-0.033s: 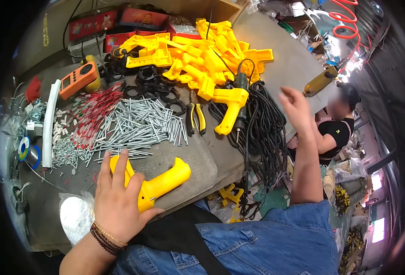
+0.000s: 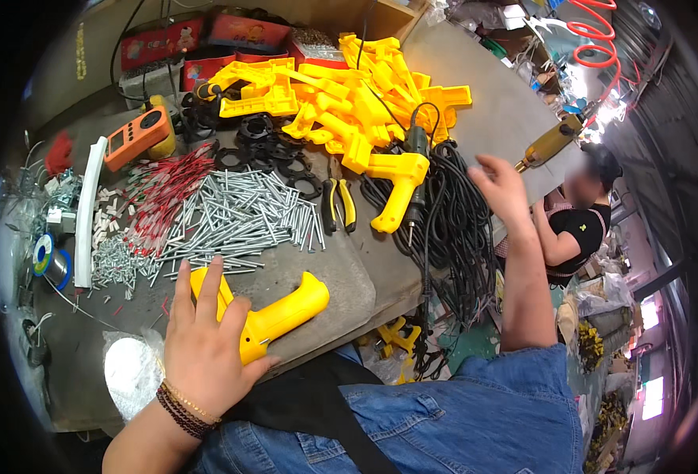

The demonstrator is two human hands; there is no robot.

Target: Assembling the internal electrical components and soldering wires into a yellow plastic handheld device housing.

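My left hand lies over a yellow pistol-shaped plastic housing at the bench's near edge. Its fingers stretch across the far side and the thumb rests along the near side, with the housing held between them. A small metal screw end shows on the housing's near side. Raised at the right, my right hand has loosely bent fingers, some apart, and nothing visible in it. Close beyond it hangs a yellow air screwdriver, its tip apart from the fingers.
Long screws, red wires and black rings cover the left bench. Yellow housings are heaped behind. Pliers, black cables and an orange meter lie around. Another person sits at right.
My right hand has shifted slightly left and down, a little farther from the hanging screwdriver. The left hand and its housing stay in place.
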